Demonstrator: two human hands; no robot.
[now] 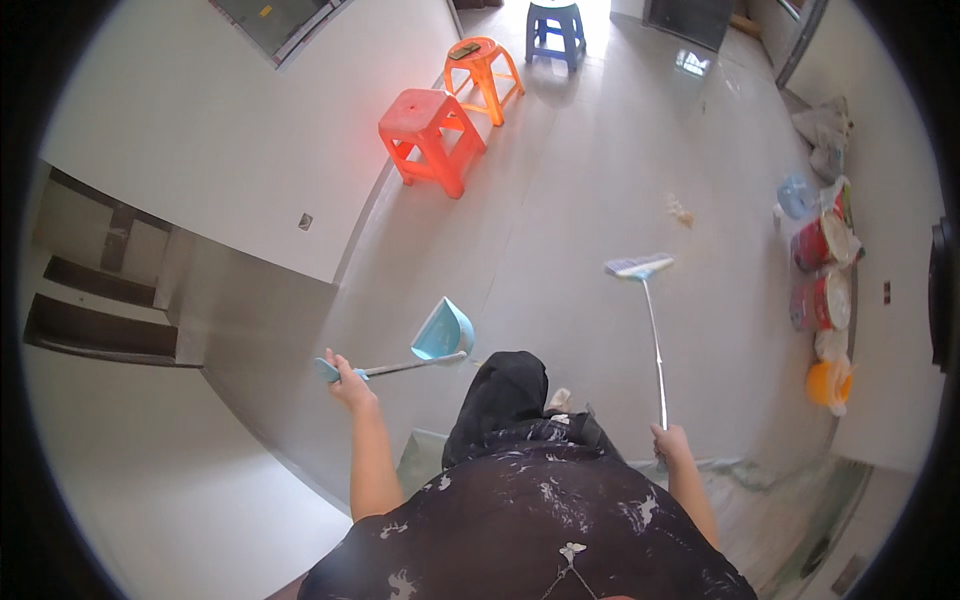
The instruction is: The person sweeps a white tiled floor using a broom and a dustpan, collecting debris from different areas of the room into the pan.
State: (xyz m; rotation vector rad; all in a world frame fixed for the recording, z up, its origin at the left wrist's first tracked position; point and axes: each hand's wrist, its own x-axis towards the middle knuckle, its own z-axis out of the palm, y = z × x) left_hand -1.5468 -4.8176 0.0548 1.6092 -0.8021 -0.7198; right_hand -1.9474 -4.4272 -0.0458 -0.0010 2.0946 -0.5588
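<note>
My left hand (349,381) grips the light blue handle end of a long-handled dustpan (444,330); its blue pan hangs at the far end of the metal pole, left of my knee. On the right, my right hand (670,444) is closed around the metal pole of a broom (640,266), whose white and light blue head lies ahead on the pale floor. Beyond the broom head is a small heap of beige debris (680,211). Whether the dustpan touches the floor, I cannot tell.
A red plastic stool (433,139), an orange stool (484,71) with a flat dark object on it, and a dark blue stool (555,34) stand ahead. Buckets (831,300), a blue plastic bottle (795,195), bags and an orange container (829,382) line the right wall. Sheeting (750,480) lies behind me.
</note>
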